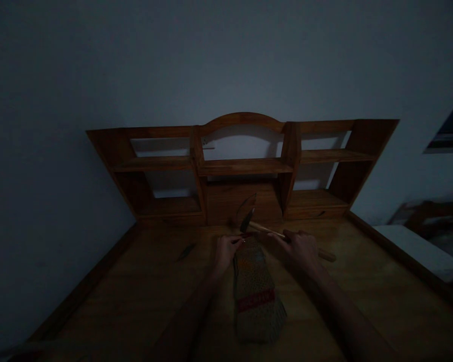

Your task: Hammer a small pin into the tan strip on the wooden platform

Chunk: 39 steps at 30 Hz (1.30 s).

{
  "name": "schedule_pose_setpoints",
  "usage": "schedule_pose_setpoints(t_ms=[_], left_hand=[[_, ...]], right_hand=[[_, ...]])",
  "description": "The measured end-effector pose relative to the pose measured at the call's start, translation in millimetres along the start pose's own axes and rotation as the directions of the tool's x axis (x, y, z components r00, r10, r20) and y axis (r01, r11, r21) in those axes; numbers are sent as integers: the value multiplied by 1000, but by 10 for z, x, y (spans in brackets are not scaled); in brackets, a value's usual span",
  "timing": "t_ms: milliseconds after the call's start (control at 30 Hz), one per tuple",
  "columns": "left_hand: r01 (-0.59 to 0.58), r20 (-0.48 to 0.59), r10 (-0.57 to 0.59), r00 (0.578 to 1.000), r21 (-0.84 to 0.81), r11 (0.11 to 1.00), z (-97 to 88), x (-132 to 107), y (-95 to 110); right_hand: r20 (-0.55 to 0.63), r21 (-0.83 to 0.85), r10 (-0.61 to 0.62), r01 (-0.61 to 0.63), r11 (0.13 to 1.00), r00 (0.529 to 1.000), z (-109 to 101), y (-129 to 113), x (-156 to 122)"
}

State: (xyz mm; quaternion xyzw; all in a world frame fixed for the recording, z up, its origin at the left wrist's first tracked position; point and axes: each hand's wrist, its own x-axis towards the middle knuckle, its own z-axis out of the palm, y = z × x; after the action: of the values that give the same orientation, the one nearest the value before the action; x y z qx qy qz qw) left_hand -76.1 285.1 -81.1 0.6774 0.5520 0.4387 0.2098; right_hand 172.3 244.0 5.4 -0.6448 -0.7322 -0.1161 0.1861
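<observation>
My right hand (300, 246) is wrapped around the wooden handle of a hammer (264, 229). Its dark metal head is raised just above the far end of a flat, bag-like piece (253, 279), which lies lengthwise on the desk. That piece is speckled, with a red lettered band near its lower part and frayed-looking edges. At its far end, my left hand (226, 251) is closed in a pinch. A tiny bright spot shows at its fingertips, too small and dark to name. The handle's butt sticks out to the right of my right hand.
The light is very dim. Along the back of the wooden desk (136, 291) stands a wooden shelf unit (245, 166) against the wall. A small dark object or mark (186, 251) is on the desk to the left. Beyond the right edge is a white surface (419, 249).
</observation>
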Motion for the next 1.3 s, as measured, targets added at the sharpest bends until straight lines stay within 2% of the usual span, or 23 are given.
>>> schedule_pose_setpoints(t_ms=[267, 467, 633, 767, 900, 1067, 1300], left_hand=[[39, 4, -38, 999, -45, 998, -74, -19, 94], [50, -17, -52, 998, -96, 994, -28, -14, 47], [-37, -75, 31, 997, -73, 997, -24, -25, 118], [-82, -88, 78, 993, -48, 995, -38, -27, 176], [-94, -104, 85, 991, -84, 992, 1, -5, 105], [-92, -106, 86, 991, -57, 994, 40, 10, 21], [-108, -91, 106, 990, -20, 994, -12, -3, 106]], right_hand=[[-84, -42, 7, -11, 999, 996, 49, 22, -27], [-90, -56, 19, -24, 998, 996, 103, 97, -11], [-93, -56, 52, -57, 997, 994, 45, 81, -1], [-42, -9, 55, -55, 998, 998, 39, 73, 19], [27, 55, 62, -64, 996, 998, 91, 90, 42], [44, 32, 55, -57, 998, 997, 99, 111, 54], [52, 19, 12, -13, 1000, 999, 59, 115, 45]])
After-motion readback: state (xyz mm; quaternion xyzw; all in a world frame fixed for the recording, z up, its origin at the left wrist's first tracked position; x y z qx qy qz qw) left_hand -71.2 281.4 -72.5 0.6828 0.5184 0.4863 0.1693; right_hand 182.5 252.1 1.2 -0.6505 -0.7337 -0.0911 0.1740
